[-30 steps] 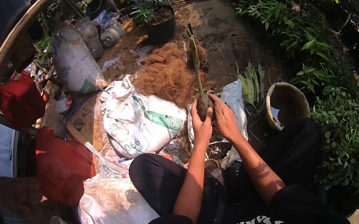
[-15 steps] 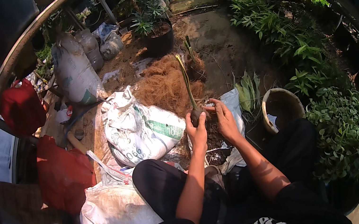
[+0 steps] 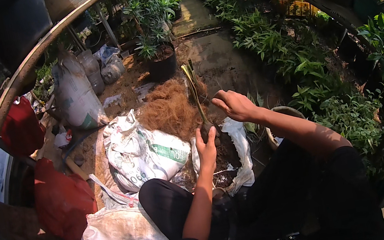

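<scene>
My left hand (image 3: 206, 146) grips the dark root ball of a thin upright seedling (image 3: 194, 91) with a long green stem. It holds the plant over an open white bag of dark soil (image 3: 236, 150) between my knees. My right hand (image 3: 232, 104) is raised off the plant, a little to its right and above the bag, its fingers curled and nothing visible in them. A heap of brown coconut fibre (image 3: 170, 109) lies just behind the seedling.
A filled white sack (image 3: 142, 152) lies left of the soil bag, another white sack (image 3: 115, 239) by my left knee. A round basket (image 3: 275, 128) sits to the right under my forearm. A black potted shrub (image 3: 162, 63), grey sacks, red bags and rows of green plants surround the dirt floor.
Both hands were cupped around the seedling's base. Now my right hand has let go and lifted up to the right, while the left keeps hold of the root ball.
</scene>
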Demonstrator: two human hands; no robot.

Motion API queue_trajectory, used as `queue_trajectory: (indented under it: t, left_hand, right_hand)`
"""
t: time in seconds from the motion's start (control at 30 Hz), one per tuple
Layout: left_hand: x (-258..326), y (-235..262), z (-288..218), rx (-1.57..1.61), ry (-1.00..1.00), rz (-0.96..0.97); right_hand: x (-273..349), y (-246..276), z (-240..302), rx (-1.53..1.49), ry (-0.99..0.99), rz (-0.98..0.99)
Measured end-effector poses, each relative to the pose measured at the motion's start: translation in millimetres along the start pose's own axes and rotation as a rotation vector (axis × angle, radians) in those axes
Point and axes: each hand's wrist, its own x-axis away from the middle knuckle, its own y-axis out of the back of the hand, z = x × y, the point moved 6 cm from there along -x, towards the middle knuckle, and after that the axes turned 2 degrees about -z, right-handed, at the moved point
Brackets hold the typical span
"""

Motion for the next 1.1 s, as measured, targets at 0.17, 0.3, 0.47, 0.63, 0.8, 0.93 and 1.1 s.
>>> queue_trajectory:
  t: [0.17,0.3,0.47,0.63,0.8,0.93,1.1]
  left_hand:
    - [1,-3,-3,0.065,0.077,0.041]
    - [5,-10,-14,0.063,0.034,0.085]
    - [8,-7,-14,0.094,0.05,0.079]
    - [12,-9,-17,0.059,0.013,0.086]
    - [15,-11,-18,0.078,0.026,0.114]
    - [20,-11,-23,0.065,0.023,0.094]
    - [20,-14,-24,0.087,0.031,0.107]
  right_hand:
    - [22,30,1,0.08,-0.006,0.016]
    - [30,70,12,0.091,0.003,-0.135]
    - [51,101,8,0.05,0.022,-0.332]
    - [90,120,8,0.077,-0.024,-0.439]
    - [129,134,14,0.063,-0.072,-0.62]
    - [146,142,28,0.038,-0.057,-0.698]
    - [183,147,19,0.081,-0.031,-0.865]
